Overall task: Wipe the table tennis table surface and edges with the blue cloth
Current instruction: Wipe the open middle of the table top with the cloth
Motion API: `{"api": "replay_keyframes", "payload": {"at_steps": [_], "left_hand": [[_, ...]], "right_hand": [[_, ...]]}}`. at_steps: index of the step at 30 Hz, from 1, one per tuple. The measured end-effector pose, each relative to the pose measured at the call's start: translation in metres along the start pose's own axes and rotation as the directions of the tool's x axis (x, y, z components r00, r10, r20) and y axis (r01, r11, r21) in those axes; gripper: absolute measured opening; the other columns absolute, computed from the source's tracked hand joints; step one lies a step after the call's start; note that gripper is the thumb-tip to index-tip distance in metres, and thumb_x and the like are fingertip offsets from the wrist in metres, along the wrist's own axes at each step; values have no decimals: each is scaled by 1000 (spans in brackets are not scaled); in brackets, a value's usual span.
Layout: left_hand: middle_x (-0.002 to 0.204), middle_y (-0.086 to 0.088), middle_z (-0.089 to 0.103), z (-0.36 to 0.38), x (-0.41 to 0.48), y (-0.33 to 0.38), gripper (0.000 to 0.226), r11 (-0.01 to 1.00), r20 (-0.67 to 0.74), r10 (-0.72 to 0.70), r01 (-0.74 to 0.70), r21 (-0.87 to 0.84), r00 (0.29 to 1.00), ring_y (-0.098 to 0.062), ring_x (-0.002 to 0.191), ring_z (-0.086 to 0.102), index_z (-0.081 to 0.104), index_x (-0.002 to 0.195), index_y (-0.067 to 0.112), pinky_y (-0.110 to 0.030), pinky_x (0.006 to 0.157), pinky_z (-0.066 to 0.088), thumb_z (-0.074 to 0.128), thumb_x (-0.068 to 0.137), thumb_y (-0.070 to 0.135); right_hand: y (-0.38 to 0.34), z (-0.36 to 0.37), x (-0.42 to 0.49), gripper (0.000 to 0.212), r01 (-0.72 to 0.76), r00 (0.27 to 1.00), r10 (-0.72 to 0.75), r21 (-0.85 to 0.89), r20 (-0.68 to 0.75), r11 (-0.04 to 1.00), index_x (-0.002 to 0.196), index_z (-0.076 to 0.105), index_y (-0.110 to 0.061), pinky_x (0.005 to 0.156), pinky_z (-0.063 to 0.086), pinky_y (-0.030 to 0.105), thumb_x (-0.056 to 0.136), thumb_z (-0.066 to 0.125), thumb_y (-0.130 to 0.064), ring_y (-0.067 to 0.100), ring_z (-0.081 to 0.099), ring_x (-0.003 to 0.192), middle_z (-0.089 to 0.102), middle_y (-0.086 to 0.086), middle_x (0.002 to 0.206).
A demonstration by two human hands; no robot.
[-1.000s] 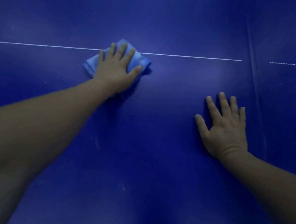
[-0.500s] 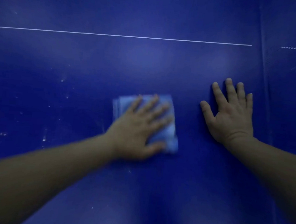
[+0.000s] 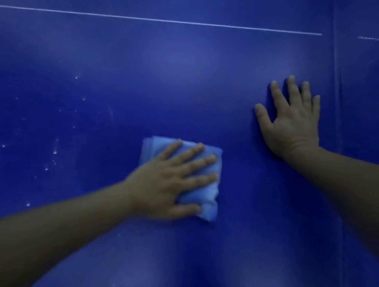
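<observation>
The dark blue table tennis table (image 3: 188, 76) fills the view. A folded light blue cloth (image 3: 205, 197) lies flat on it, just below the middle. My left hand (image 3: 168, 182) presses down on the cloth with straight, spread fingers that point to the right. My right hand (image 3: 292, 120) rests flat on the bare table surface at the right, fingers spread and pointing away from me, apart from the cloth.
A thin white line (image 3: 158, 20) crosses the table at the far side. A vertical seam (image 3: 337, 108) runs down the table just right of my right hand. Small white specks (image 3: 55, 151) dot the surface at the left.
My left hand has slid the cloth from the white line toward me and to the right. My right hand has stayed flat in its place.
</observation>
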State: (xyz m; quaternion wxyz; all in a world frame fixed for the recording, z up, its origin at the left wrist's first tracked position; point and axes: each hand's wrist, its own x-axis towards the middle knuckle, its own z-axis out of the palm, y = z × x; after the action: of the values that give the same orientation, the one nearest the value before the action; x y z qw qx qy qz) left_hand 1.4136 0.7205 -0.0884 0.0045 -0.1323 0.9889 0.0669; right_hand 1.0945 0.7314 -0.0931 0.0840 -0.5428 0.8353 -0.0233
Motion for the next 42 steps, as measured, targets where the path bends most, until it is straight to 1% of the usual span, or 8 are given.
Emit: {"api": "replay_keyframes", "payload": {"at_steps": [6, 10, 13, 18, 23, 34, 38, 42], "left_hand": [[167, -3, 19, -19, -4, -99, 79, 645, -64, -763, 763, -29, 643, -32, 154, 13, 32, 157, 26, -60, 120, 9, 22, 93, 72], [167, -6, 20, 8, -43, 34, 72, 941, -56, -335, 332, -58, 940, -35, 154, 14, 32, 157, 27, -62, 120, 11, 35, 97, 67], [166, -5, 23, 7, -73, 38, 68, 985, -18, -175, 175, -3, 984, -34, 154, 18, 35, 156, 30, -61, 120, 14, 43, 97, 64], [168, -3, 18, -3, -63, -15, 72, 610, -61, -792, 791, -39, 608, -31, 155, 11, 31, 157, 27, -60, 120, 10, 29, 96, 67], [167, -4, 21, 13, -84, 40, 69, 921, -75, -387, 389, 15, 919, -31, 155, 14, 36, 156, 28, -63, 119, 13, 37, 98, 65], [166, -4, 24, -11, -45, -25, 70, 894, 9, -448, 447, 20, 894, -30, 154, 18, 38, 155, 29, -60, 121, 10, 31, 94, 64], [167, -4, 20, -12, -31, -39, 72, 768, -26, -640, 640, -26, 768, -30, 155, 12, 34, 156, 27, -58, 122, 5, 27, 94, 64], [166, -8, 22, 7, -90, 57, 67, 957, -26, -288, 287, -47, 957, -38, 153, 16, 36, 156, 26, -62, 120, 11, 39, 96, 58]], "right_hand": [[1, 0, 0, 76, 7, 1000, -7, -9, 5, 1000, 159, 15, -33, 124, -3, 52, 94, 15, -74, 28, -3, 155, 5, 3, 169], [-1, -2, 0, 77, 7, 1000, -6, -21, 17, 1000, 159, 14, -33, 124, -3, 52, 94, 14, -75, 28, -4, 155, 3, 3, 169], [-1, -3, -1, 77, 5, 1000, -5, -19, 22, 1000, 159, 14, -33, 124, -4, 52, 94, 14, -75, 28, -4, 155, 3, 3, 169], [-1, 0, -1, 77, 17, 1000, -17, -20, 3, 1000, 159, 15, -33, 124, -3, 51, 95, 14, -75, 29, -3, 155, 3, 3, 169], [-1, -1, -1, 77, 9, 1000, -8, -36, 22, 999, 159, 12, -34, 124, -4, 51, 94, 12, -76, 28, -4, 155, 2, 2, 169], [-53, 14, -98, 73, 234, 969, -232, -18, 82, 972, 159, 19, -33, 123, -1, 56, 95, 16, -69, 30, 0, 155, 8, 0, 169], [-51, 16, -96, 71, 207, 976, -205, -21, 72, 978, 159, 19, -35, 123, -1, 55, 95, 17, -68, 28, 2, 155, 10, -2, 168], [-54, 16, -97, 71, 214, 975, -212, -13, 70, 977, 159, 18, -35, 124, -2, 55, 95, 18, -68, 27, -1, 155, 8, -3, 169]]}}
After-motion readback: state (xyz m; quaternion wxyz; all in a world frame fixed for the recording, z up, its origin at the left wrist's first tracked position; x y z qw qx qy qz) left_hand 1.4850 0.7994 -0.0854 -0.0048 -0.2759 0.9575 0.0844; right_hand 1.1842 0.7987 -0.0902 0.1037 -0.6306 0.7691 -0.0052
